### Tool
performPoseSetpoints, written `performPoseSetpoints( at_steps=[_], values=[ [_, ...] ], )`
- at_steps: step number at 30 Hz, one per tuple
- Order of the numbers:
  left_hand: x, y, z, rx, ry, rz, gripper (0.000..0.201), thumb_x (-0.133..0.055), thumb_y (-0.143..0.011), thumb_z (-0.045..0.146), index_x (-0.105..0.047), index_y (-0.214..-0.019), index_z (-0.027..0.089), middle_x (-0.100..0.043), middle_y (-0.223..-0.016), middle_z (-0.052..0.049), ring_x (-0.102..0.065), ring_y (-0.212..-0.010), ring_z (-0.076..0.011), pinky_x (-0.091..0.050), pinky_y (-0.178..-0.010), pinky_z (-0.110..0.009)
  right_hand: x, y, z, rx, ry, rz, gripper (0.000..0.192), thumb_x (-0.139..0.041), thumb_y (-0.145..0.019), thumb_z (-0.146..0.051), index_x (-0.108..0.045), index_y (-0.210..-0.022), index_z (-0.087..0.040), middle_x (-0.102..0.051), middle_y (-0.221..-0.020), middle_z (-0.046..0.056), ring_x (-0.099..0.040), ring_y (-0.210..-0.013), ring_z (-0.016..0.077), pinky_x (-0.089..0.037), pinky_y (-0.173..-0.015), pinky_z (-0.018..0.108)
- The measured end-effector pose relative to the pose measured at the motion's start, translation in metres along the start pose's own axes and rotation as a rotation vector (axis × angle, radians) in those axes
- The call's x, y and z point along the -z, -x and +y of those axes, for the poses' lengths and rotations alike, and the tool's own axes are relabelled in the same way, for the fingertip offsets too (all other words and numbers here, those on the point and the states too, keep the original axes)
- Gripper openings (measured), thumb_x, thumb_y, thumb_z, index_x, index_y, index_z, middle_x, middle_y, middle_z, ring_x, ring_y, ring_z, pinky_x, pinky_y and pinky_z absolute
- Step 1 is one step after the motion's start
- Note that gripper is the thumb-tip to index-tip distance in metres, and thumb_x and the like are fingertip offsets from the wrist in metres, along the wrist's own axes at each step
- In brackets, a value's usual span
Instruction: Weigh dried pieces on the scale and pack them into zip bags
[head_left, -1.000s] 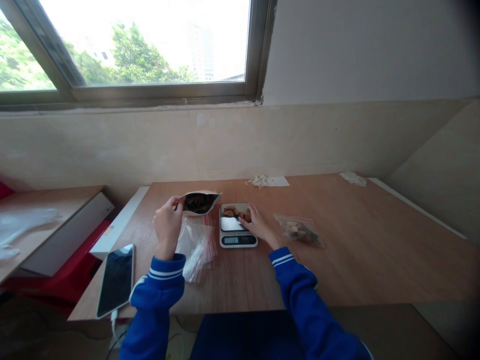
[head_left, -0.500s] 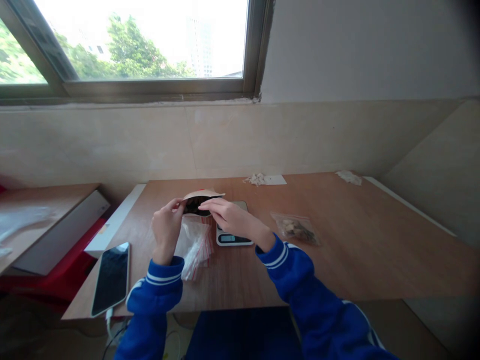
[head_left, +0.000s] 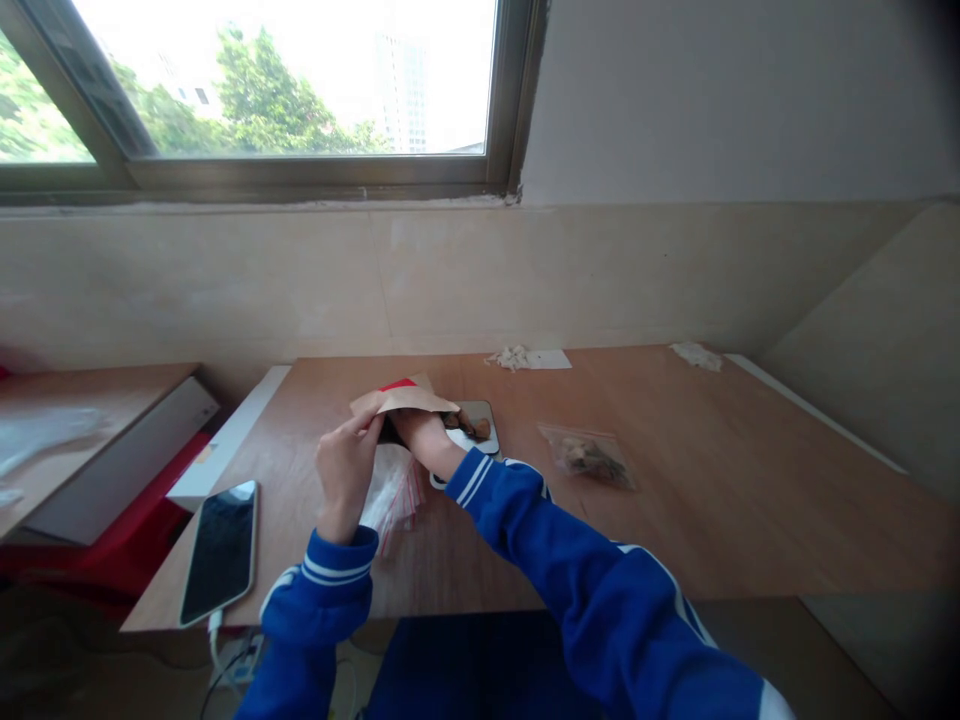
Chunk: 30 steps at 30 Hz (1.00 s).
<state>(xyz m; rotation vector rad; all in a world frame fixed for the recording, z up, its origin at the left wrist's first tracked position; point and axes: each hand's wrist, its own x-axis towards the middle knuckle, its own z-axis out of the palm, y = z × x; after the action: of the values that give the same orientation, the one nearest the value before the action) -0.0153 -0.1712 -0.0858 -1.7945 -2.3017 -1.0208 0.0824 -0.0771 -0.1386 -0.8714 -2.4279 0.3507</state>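
My left hand [head_left: 346,468] pinches the tan paper pouch [head_left: 402,400] open; right hand [head_left: 420,432] is inside, grip hidden. Brown pieces [head_left: 466,426] already lie on the small digital scale [head_left: 484,441] at three o'clock.

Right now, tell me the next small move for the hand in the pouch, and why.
Probably draw the right hand out with a few pieces and drop them on the scale: it is buried in the paper pouch held open by the left hand, and only a few pieces lie there.

Daylit window [head_left: 285,80] above beige wall [head_left: 525,270]; wooden table [head_left: 712,480] below.
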Motion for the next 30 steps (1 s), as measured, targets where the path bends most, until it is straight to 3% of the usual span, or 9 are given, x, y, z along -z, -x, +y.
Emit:
performPoseSetpoints(
  at_steps=[6,16,21,25,30],
  values=[
    [-0.001,0.001,-0.002,0.000,-0.016,-0.009,0.028,-0.060,-0.090,0.038,-0.076,-0.110,0.025,-0.077,-0.090,-0.010,-0.073,-0.082,-0.0286,-0.044,-0.064,-0.029,-0.003,0.009,0.000,-0.129,0.302,-0.047,0.047,-0.039,-0.089,0.006,-0.058,-0.128,-0.013,-0.069,-0.120,0.013,-0.057,-0.125,0.0277,-0.037,-0.115,0.042],
    [0.001,-0.001,-0.008,0.000,0.028,-0.009,0.029,-0.060,-0.090,0.040,-0.076,-0.110,0.026,-0.078,-0.091,-0.009,-0.074,-0.083,-0.0281,-0.047,-0.066,-0.029,0.010,-0.009,-0.013,-0.051,0.333,-0.200,0.033,-0.051,-0.088,0.002,-0.064,-0.119,-0.003,-0.071,-0.119,0.012,-0.066,-0.112,0.0221,-0.046,-0.104,0.030],
    [0.004,-0.006,-0.016,0.016,0.016,0.015,0.031,-0.058,-0.090,0.042,-0.077,-0.108,0.026,-0.078,-0.087,-0.010,-0.073,-0.084,-0.0283,-0.048,-0.065,-0.030,0.037,0.017,-0.034,0.026,0.348,-0.111,0.040,-0.042,-0.092,0.002,-0.060,-0.126,-0.008,-0.066,-0.125,0.015,-0.065,-0.113,0.0244,-0.051,-0.101,0.036],
    [0.005,-0.009,-0.017,0.029,-0.011,0.014,0.032,-0.058,-0.089,0.043,-0.077,-0.108,0.027,-0.078,-0.086,-0.009,-0.073,-0.081,-0.0278,-0.046,-0.062,-0.029,0.057,0.044,-0.043,0.015,0.368,-0.036,0.034,-0.042,-0.095,-0.004,-0.058,-0.124,-0.011,-0.063,-0.126,0.015,-0.063,-0.113,0.0247,-0.053,-0.096,0.039],
    [0.005,-0.012,-0.016,0.008,-0.019,0.006,0.031,-0.059,-0.089,0.044,-0.077,-0.108,0.027,-0.078,-0.088,-0.009,-0.072,-0.077,-0.0260,-0.043,-0.060,-0.028,0.059,0.076,-0.042,0.006,0.158,0.158,0.033,-0.037,-0.096,-0.004,-0.060,-0.116,-0.016,-0.064,-0.118,0.011,-0.060,-0.114,0.0214,-0.049,-0.101,0.038]
  ],
)
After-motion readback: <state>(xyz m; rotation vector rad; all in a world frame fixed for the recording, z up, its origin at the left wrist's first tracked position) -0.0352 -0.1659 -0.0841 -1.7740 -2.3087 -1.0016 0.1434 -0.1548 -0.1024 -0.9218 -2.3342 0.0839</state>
